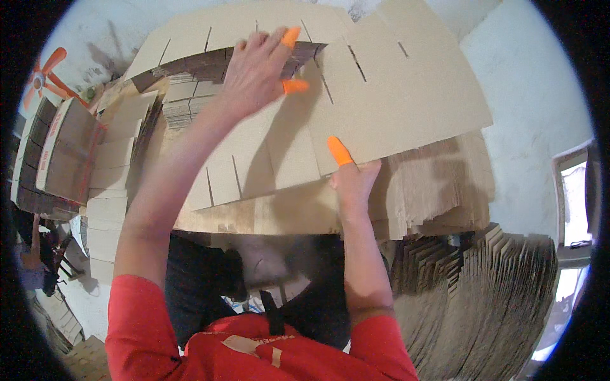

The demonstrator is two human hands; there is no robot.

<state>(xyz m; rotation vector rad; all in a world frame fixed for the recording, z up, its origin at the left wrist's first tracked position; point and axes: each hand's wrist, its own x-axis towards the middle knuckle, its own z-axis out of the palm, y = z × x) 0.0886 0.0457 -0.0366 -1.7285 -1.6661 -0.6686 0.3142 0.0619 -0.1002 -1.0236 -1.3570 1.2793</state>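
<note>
A slotted cardboard sheet (pixel 391 82) lies across the worktable, its near edge slanting up to the right. My right hand (pixel 354 184) grips that near edge, with an orange-covered thumb on top and the other fingers mostly hidden underneath. A second slotted sheet (pixel 254 168) adjoins it on the left; how the two overlap is hard to tell. My left hand (pixel 257 73) is over the far part of the sheets, thumb and forefinger in orange covers and spread apart, holding nothing that I can see. Beyond it stands a stack of slotted cardboard (pixel 238 24).
Cardboard pieces (pixel 184 105) are piled at the table's left, beside a row of stacked strips (pixel 114 162). Brown sheets (pixel 438 184) lie under the right end. Many more cardboard sheets (pixel 483 305) stand packed at lower right. An orange fan (pixel 41 79) is at far left.
</note>
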